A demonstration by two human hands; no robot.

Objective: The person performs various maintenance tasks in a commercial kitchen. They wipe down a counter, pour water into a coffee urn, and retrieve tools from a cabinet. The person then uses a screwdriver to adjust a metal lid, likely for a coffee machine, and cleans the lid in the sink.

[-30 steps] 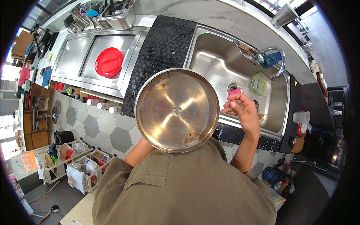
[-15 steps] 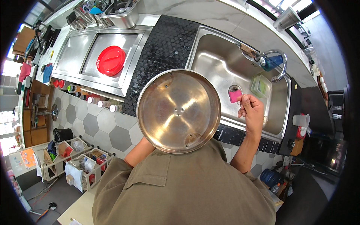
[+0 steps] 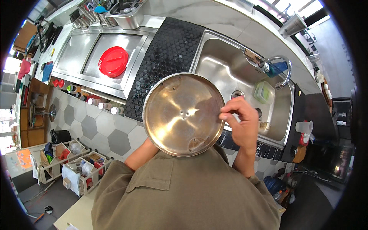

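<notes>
A round, shallow steel pot lid (image 3: 180, 130) with small rivets and brownish staining is held up in front of my body, over the gap between the counter and the sink. My left hand (image 3: 151, 147) comes up from below at its lower left. Its fingers are hidden behind the steel, but the lid stays up on that side. At the right rim, my right hand (image 3: 241, 119) is closed in a pinch, thumb and forefinger against the edge. No pink sponge shows in this view; the right fingers or the lid may cover it.
Right of the lid is a steel sink (image 3: 214, 50) with a curved faucet (image 3: 290, 69), a greenish plastic container (image 3: 262, 92) and a small glass (image 3: 265, 125). A red plastic lid (image 3: 114, 62) lies on the steel surface at left. Black tiled counter (image 3: 165, 50) lies between.
My right hand has moved left from over the sink to the lid's right rim. The pink sponge it held is out of sight. The lid stays nearly in place.
</notes>
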